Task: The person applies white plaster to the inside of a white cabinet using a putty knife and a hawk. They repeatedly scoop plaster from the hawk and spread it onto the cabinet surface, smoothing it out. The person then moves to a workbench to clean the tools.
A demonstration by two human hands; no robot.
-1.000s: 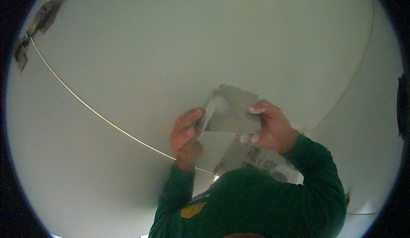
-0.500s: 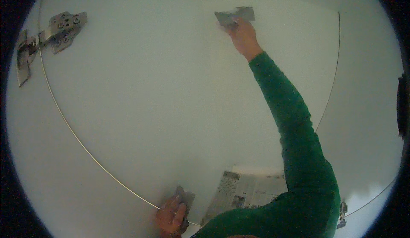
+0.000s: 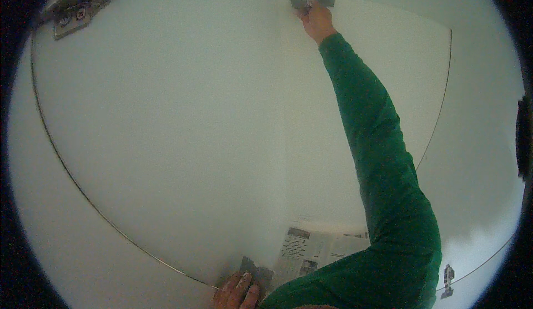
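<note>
At the far end of the white panel (image 3: 166, 126), my right hand (image 3: 319, 23) is closed on a putty knife (image 3: 328, 2). Its wide grey blade lies along the line where the panel meets the far white surface. My right arm, in a green sleeve, stretches away over the panel. Low in the view, my left hand (image 3: 237, 292) grips a second grey scraper blade (image 3: 262, 273), its fingers smeared with something white. The lower part of that hand is cut off by the frame. A newspaper sheet (image 3: 297, 251) lies beside it, partly covered by my sleeve.
A metal hinge (image 3: 80, 6) with screws is fixed at the upper left. Another small hinge (image 3: 448, 278) shows at the lower right. Thin curved-looking edges run down both sides of the white interior. Something dark (image 3: 522, 140) stands at the right rim.
My right hand has slid the putty knife farther away, up to the far edge. The view has shifted, so the upper-left hinge is partly cut off. My left hand appears lower and more to the right.
</note>
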